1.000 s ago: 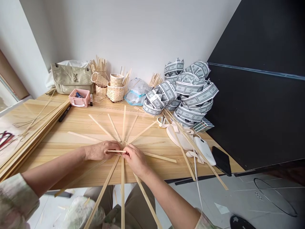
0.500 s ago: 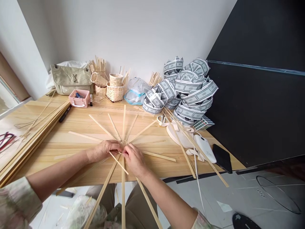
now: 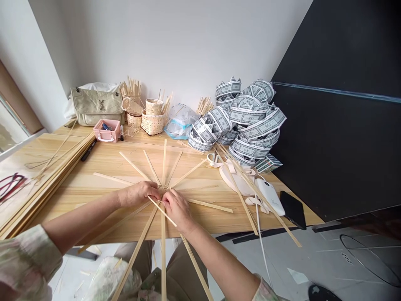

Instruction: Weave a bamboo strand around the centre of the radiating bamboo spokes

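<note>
Flat bamboo strips point(image 3: 163, 251) radiate like spokes from a small woven centre point(image 3: 162, 189) on the wooden table, several hanging over its front edge. At the near left side of that centre, my left hand point(image 3: 139, 195) is closed, its fingertips pinching a bamboo weaving strip point(image 3: 167, 217). Part of this strip slants free toward my right wrist. My right hand point(image 3: 178, 210) is closed close beside the left, thumb and forefinger pinched at the near side of the weave. The fingers hide most of the crossing there.
Long bamboo strips point(image 3: 59, 179) lie bundled at left beside a black marker point(image 3: 88, 150). Behind stand a handbag point(image 3: 97, 108), a pink box point(image 3: 107, 136) and woven baskets point(image 3: 153, 122). Patterned band rolls point(image 3: 250, 113), a white device point(image 3: 270, 196) and a black phone point(image 3: 293, 209) sit at right.
The free end of the weaving strip has swung to the right, toward my right wrist. Both hands stay by the woven centre, and the whole view has shifted slightly.
</note>
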Demonstrator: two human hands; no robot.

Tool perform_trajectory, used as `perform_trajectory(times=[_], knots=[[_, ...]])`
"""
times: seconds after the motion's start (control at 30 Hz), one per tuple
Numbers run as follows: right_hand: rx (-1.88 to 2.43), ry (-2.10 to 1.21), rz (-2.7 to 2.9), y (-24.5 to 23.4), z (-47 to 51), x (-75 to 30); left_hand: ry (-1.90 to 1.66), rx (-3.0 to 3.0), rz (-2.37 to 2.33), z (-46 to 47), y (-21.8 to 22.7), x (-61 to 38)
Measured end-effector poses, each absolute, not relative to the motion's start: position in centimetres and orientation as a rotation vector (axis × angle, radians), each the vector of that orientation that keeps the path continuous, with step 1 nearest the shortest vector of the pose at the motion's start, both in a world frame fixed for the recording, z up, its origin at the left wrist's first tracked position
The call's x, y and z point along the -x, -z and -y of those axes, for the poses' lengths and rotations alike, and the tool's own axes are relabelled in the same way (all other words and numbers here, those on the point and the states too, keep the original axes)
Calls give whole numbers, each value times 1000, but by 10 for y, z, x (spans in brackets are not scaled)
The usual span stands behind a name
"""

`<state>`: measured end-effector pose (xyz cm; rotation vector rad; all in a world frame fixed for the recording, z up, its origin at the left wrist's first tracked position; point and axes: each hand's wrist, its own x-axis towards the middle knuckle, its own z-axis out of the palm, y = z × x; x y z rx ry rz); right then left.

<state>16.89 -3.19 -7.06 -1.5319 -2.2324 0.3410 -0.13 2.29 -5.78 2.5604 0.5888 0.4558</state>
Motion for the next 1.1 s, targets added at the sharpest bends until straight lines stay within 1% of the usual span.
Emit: perform_trajectory(times=[0.2, 0.47, 0.63, 0.83, 1.1], knots=[[1512, -292, 2232, 76, 32, -171, -421, -2604, -575, -27, 54, -1], [1531, -347, 2226, 71, 32, -168, -450, -2503, -620, -23, 51, 3], [1540, -347, 2218, 71, 32, -168, -515, -2489, -728, -19, 60, 5], [1505, -366, 2258, 69, 34, -170, -610, -2634, -860, -11, 71, 9], [1554, -379, 2270, 68, 35, -170, -591, -2493, -791, -9, 76, 14]])
